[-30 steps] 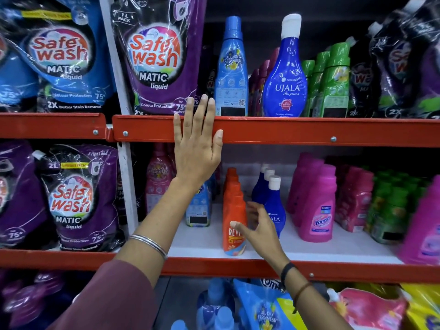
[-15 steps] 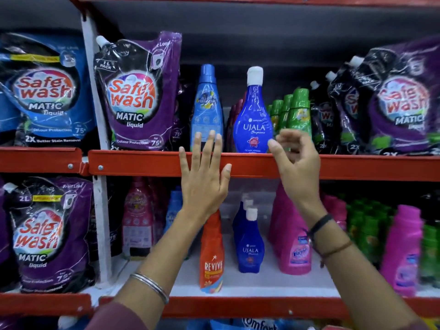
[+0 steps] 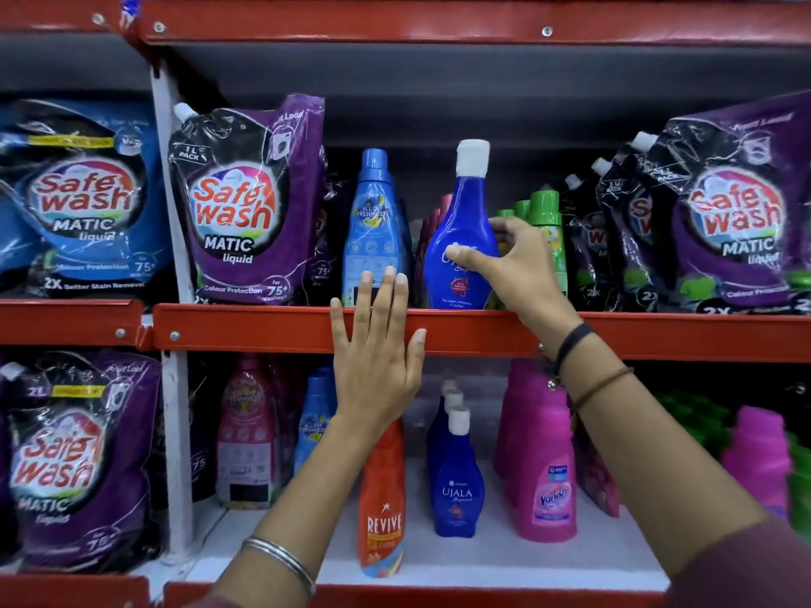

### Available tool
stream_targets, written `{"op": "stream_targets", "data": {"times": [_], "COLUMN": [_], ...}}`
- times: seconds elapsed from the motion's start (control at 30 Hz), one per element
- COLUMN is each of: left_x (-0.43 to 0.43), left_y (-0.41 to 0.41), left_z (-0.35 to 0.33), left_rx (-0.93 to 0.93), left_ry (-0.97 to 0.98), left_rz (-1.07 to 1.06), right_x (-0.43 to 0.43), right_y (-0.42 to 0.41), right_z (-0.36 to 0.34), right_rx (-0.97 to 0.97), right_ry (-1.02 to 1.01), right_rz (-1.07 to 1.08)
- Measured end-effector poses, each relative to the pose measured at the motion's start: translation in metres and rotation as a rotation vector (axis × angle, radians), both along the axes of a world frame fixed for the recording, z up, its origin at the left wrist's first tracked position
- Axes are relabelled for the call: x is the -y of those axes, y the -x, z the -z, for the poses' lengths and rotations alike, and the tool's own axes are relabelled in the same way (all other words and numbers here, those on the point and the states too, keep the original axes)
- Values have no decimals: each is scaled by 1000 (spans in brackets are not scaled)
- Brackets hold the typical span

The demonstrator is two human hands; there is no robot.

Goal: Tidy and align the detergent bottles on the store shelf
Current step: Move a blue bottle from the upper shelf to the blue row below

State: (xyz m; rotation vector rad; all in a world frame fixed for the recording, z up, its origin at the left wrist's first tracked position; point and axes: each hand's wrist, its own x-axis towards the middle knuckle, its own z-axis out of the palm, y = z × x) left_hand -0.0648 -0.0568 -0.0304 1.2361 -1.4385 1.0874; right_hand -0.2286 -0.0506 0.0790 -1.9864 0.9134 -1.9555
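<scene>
Blue Ujala bottle (image 3: pixel 463 239) stands at the upper shelf's front lip (image 3: pixel 263 329), the right hand (image 3: pixel 511 267) clamped around its waist. Left hand (image 3: pixel 377 344) lies flat and spread on that lip. A hard twist could knock the green bottles (image 3: pixel 544 212) just beside.

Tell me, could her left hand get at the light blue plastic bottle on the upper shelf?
Probably yes. The left hand lies flat on the red shelf edge directly below the light blue plastic bottle, whose front is uncovered.
</scene>
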Motion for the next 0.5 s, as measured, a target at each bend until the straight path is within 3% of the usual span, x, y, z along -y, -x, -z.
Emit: {"op": "stream_targets", "data": {"times": [0.2, 0.5], "left_x": [0, 1], "left_y": [0, 1], "left_z": [1, 2], "left_rx": [7, 13], "left_ry": [4, 12], "left_rz": [-16, -23], "right_x": [-24, -50], "right_y": [19, 42], "right_z": [-4, 63], "right_rx": [171, 124], "right_ry": [104, -41], "right_rz": [-4, -261]}}
